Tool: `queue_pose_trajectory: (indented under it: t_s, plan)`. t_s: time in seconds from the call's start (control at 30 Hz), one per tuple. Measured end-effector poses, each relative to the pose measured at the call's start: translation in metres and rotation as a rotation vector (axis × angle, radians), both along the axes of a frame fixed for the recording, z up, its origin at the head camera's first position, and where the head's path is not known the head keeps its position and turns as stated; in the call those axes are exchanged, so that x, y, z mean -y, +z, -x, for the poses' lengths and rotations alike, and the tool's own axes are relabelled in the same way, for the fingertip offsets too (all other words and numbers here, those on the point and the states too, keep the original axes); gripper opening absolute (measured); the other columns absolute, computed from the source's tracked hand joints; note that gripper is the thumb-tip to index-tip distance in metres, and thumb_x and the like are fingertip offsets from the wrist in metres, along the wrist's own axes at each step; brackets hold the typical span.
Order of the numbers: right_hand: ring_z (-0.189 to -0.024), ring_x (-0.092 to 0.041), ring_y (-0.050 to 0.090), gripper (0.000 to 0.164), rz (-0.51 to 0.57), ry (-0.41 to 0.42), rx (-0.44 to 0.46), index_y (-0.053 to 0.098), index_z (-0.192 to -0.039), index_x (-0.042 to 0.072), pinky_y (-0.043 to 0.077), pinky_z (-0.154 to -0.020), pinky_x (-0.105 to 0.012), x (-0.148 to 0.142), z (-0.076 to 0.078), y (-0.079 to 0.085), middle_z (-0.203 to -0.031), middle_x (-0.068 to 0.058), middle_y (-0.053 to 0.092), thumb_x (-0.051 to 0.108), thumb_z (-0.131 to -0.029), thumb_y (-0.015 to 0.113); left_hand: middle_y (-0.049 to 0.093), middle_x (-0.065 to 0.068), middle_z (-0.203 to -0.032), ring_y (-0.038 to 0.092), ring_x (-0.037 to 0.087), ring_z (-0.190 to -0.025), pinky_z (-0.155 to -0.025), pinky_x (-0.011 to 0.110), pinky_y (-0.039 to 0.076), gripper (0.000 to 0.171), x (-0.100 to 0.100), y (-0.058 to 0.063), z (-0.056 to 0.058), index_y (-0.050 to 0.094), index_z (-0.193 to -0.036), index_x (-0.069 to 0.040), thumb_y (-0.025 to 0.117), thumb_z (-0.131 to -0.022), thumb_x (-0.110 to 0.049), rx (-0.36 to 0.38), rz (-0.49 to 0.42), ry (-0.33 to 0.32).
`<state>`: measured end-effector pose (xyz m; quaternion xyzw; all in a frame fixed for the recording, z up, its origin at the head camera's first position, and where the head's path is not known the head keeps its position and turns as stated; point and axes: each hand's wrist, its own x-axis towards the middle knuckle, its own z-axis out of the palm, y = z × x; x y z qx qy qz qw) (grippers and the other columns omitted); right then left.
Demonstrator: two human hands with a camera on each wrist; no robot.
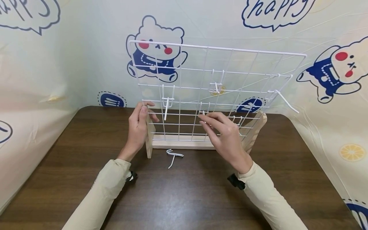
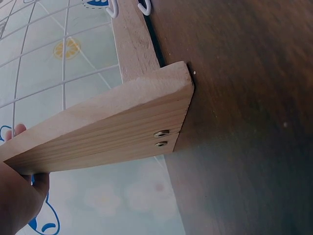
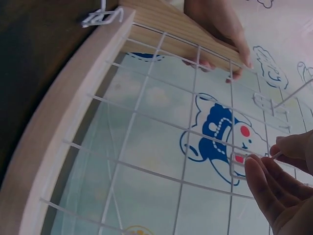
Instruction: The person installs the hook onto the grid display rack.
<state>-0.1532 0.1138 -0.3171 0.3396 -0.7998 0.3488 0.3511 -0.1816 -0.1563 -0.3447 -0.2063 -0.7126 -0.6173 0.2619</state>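
Note:
A white wire grid panel (image 1: pixel 218 48) stands in a pale wooden stand (image 1: pixel 184 144). My left hand (image 1: pixel 137 127) grips the stand's left wooden upright (image 2: pixel 112 125), thumb on the near side and fingers around behind. In front of the lower middle of the grid, my right hand (image 1: pixel 227 137) pinches the prong of a white wire hook (image 1: pixel 204 112) between thumb and fingertips. That hook lies against the grid wires, its plate partly covered by my fingers in the right wrist view. A loose white hook (image 1: pixel 174 154) lies on the table before the stand.
More white hooks hang on the grid: one at left (image 1: pixel 166 105), one at upper middle (image 1: pixel 216 87), one at right (image 1: pixel 287 102). The dark wooden table (image 1: pixel 178 198) reaches back to a patterned cloth (image 1: pixel 92 57). The stand's right upright (image 1: pixel 258 124) is beyond my right hand.

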Motion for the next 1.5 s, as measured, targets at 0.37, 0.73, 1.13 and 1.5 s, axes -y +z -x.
queue_pose_trajectory:
  t_s: [0.37, 0.73, 1.13, 1.5]
  plan:
    - [-0.078, -0.012, 0.067, 0.037, 0.015, 0.027, 0.009, 0.068, -0.127, 0.008, 0.055, -0.071, -0.027, -0.003, -0.004, -0.011, -0.104, -0.007, 0.071, 0.0, -0.092, 0.067, 0.06, 0.032, -0.078, 0.06, 0.045, -0.074, -0.076, 0.027, 0.048, 0.033, 0.002, -0.011, 0.01, 0.053, -0.118, 0.009, 0.033, -0.109, -0.015, -0.008, -0.026, -0.001]
    - [-0.082, -0.012, 0.067, 0.033, -0.018, 0.129, -0.052, 0.07, -0.122, 0.004, 0.055, -0.071, -0.027, 0.009, -0.015, -0.012, -0.102, -0.006, 0.072, -0.005, -0.091, 0.062, 0.061, 0.029, -0.079, 0.064, 0.027, -0.073, -0.071, 0.024, 0.05, 0.036, 0.01, -0.027, 0.025, 0.054, -0.119, 0.007, 0.033, -0.109, -0.019, 0.0, -0.045, 0.0]
    - [-0.076, -0.011, 0.062, 0.033, -0.088, 0.222, 0.007, 0.071, -0.119, 0.005, 0.05, -0.065, -0.023, 0.024, -0.026, -0.032, -0.101, -0.006, 0.072, -0.006, -0.09, 0.061, 0.06, 0.032, -0.078, 0.061, 0.045, -0.073, -0.068, 0.025, 0.05, 0.032, 0.006, -0.026, 0.019, 0.055, -0.118, 0.004, 0.033, -0.109, -0.017, 0.01, -0.034, 0.003]
    - [-0.088, -0.009, 0.066, 0.03, -0.15, 0.273, 0.046, 0.071, -0.116, 0.005, 0.053, -0.076, -0.022, 0.032, -0.028, -0.044, -0.104, -0.005, 0.071, -0.006, -0.09, 0.061, 0.062, 0.024, -0.077, 0.063, 0.035, -0.071, -0.065, 0.03, 0.052, 0.036, 0.007, -0.028, 0.023, 0.057, -0.119, 0.003, 0.035, -0.109, -0.024, -0.02, -0.036, 0.002]
